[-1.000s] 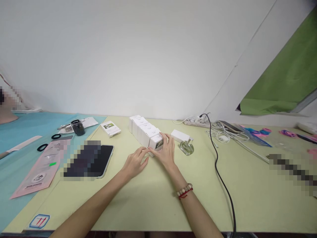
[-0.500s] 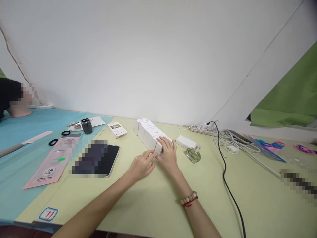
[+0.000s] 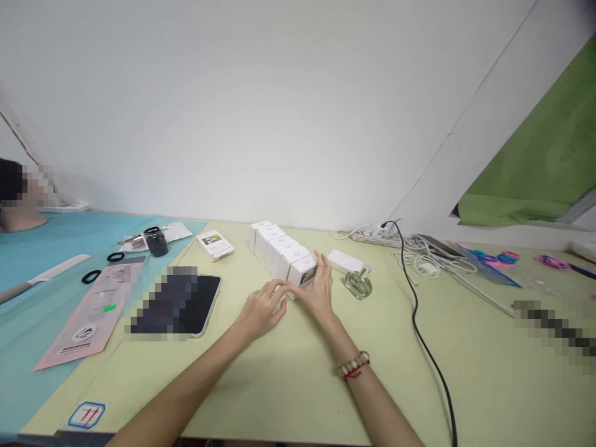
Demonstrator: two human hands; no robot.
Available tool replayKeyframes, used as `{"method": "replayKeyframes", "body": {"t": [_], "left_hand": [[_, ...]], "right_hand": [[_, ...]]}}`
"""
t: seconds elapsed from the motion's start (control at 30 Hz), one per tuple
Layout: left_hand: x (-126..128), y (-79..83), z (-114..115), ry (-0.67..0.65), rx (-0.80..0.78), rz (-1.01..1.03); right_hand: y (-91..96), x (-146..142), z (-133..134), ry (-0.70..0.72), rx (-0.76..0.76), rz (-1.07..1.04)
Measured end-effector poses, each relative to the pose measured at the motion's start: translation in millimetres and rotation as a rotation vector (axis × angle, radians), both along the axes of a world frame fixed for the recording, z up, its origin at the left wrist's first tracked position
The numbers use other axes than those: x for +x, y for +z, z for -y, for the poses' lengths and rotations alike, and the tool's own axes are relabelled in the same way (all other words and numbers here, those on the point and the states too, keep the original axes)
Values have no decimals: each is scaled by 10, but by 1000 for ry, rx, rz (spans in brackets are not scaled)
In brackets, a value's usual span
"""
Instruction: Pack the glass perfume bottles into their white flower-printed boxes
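Observation:
A row of several small white boxes (image 3: 274,242) stands on the yellow-green table, running away from me toward the wall. At the near end, my right hand (image 3: 317,288) spans the closest box (image 3: 302,266), its thumb at the near left corner and its fingers along the right side. A dark picture shows on that box's near face, partly covered by the hand. My left hand (image 3: 264,308) is beside that corner with bent fingers, fingertips by the right thumb. A gap shows between its thumb and forefinger, with nothing visible in it.
Right of the row lie a white box (image 3: 345,261) and a glass bottle (image 3: 357,285). A black cable (image 3: 421,335) crosses the table near a power strip (image 3: 379,238). Leftward are a tablet (image 3: 200,304), a printed white box (image 3: 214,245), a dark jar (image 3: 156,242) and a pink packet (image 3: 90,320).
The right hand's fingers have slid off the nearest box's top to its right side, so its top and near face show more. The left hand stays close by. The view has shifted slightly.

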State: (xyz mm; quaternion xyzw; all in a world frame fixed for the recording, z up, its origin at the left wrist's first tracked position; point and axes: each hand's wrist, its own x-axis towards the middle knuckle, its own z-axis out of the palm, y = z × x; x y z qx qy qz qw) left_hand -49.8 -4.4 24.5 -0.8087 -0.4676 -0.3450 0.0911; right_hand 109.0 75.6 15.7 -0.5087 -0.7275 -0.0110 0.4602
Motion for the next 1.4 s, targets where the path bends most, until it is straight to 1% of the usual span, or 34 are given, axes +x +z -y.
{"method": "replayKeyframes", "body": {"t": [0.07,0.13,0.2,0.23,0.43,0.57,0.67,0.77,0.83,0.87,0.9,0.97,1.03,1.07,1.23,1.4], "left_hand": [[-6,0,-2,-1,-7,-4],[-8,-4,-5,-6,-11,-4],[-5,-9,-6,-13,-8,2],[-3,-12,-7,-15,-7,5],[6,-17,-3,-12,-15,-19],[16,-23,0,-9,-12,-25],[23,-38,-3,-22,-4,-30],[22,-56,-11,-7,0,-44],[14,-62,-18,9,2,-48],[9,-62,-20,16,2,-48],[4,-62,-22,22,3,-47],[-4,-61,-25,36,5,-42],[-8,-64,-25,43,3,-41],[-9,-66,-24,42,0,-40],[-9,-72,-14,17,-10,-43],[-2,-56,-8,14,-8,-25]], "right_hand": [[-66,18,-22,21,-160,-99],[-122,23,-28,65,-333,-144],[-155,21,-23,85,-432,-156],[-161,19,-19,84,-444,-159],[-156,11,-26,66,-410,-162],[-182,4,-35,17,-423,-148],[-186,24,-43,71,-435,-184],[-175,76,-89,199,-462,-278],[-181,126,-158,291,-424,-381],[-192,158,-203,299,-389,-412],[-209,196,-251,265,-351,-415],[-256,299,-349,129,-302,-371],[-310,429,-432,3,-274,-322],[-336,499,-466,-34,-265,-305],[-422,787,-578,-111,-253,-204],[-432,926,-627,-171,-255,-167]]}}
